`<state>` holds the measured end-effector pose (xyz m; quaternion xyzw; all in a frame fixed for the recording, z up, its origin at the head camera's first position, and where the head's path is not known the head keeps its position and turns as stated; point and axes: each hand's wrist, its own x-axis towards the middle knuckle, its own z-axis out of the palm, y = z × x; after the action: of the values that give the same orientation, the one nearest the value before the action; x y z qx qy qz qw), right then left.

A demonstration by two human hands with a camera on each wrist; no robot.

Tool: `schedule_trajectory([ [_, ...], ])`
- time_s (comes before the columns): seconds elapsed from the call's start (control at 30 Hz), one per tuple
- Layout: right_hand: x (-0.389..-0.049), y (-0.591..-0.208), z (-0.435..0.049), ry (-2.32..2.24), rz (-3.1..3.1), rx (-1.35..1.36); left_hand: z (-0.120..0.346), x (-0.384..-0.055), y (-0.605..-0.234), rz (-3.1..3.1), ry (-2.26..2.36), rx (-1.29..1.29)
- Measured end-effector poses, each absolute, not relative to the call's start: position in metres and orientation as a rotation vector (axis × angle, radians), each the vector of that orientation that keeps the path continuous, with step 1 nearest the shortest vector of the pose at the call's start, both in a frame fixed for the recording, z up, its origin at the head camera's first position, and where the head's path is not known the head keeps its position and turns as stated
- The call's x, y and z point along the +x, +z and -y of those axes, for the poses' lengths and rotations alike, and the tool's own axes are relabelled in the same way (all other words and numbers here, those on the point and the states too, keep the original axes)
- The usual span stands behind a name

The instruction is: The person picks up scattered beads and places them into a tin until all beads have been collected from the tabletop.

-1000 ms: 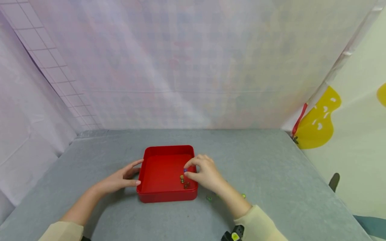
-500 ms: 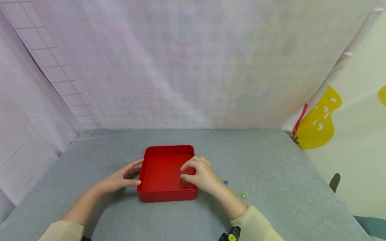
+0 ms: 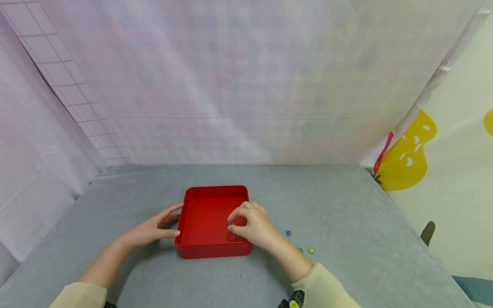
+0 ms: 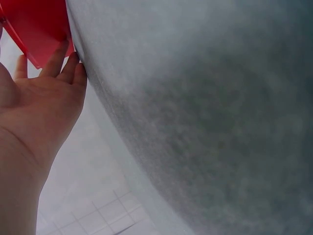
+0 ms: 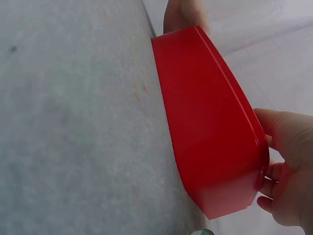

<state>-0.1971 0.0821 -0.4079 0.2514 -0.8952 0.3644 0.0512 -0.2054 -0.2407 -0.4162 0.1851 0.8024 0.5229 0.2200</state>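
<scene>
A shallow red square tray (image 3: 209, 214) sits on the grey table. My left hand (image 3: 155, 229) rests against its left wall, fingers and thumb spread along it; in the left wrist view the fingertips (image 4: 58, 56) reach the red wall. Above the tray's right part, my right hand (image 3: 252, 224) pinches a small blue marble (image 3: 229, 223) between thumb and index finger. The tray floor below that hand bears a dark brownish marble (image 3: 237, 238). In the right wrist view the tray's outer wall (image 5: 210, 117) hides what lies inside.
To the right of the tray lie a blue marble (image 3: 288, 233), a yellow-green marble (image 3: 311, 250) and a green marble (image 3: 300, 250). Another green marble (image 3: 268, 255) is partly covered by the right forearm. A pale curtain (image 3: 246, 85) hangs behind the table.
My right hand has moved a little left and down over the tray with the blue marble, covering the yellowish marbles there. The left hand and the tray have stayed in place.
</scene>
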Motion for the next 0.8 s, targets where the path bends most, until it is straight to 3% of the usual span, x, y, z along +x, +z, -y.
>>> schedule_trajectory([
  [0.8,-0.1975,-0.4121,-0.0816,1.163,2.666,0.85,0.2397,-0.2044,-0.4145,-2.228,1.437,0.497],
])
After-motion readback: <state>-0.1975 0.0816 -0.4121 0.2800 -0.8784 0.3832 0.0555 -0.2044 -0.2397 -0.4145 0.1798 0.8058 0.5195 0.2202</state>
